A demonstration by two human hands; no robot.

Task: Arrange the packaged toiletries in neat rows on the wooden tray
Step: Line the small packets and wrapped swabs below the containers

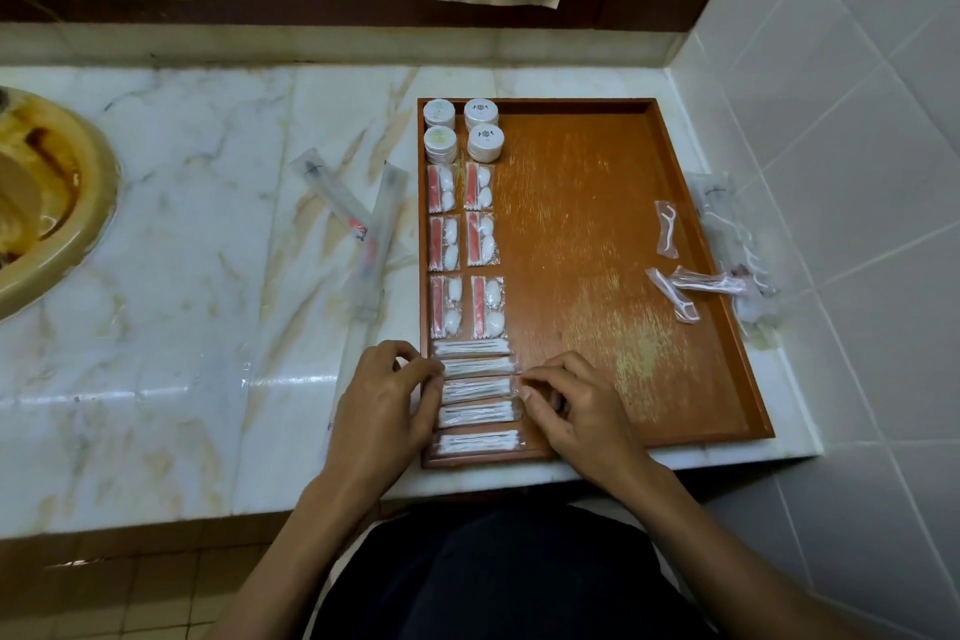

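A wooden tray [597, 224] lies on the marble counter. Down its left side run two columns: round white boxes [462, 127] at the far end, then red-and-white packets [462, 244], then a single stack of cotton swab packets [475, 395] at the near end. My left hand [382, 411] pinches the left ends of the swab packets. My right hand [571, 405] pinches their right ends with curled fingers. Loose floss pick packets [675, 276] lie on the tray's right side.
Two long toothbrush packets [358, 229] lie on the counter left of the tray. More clear packets [737, 244] sit between the tray and the tiled wall. A yellow basin [47, 203] is at far left. The counter edge runs just below the tray.
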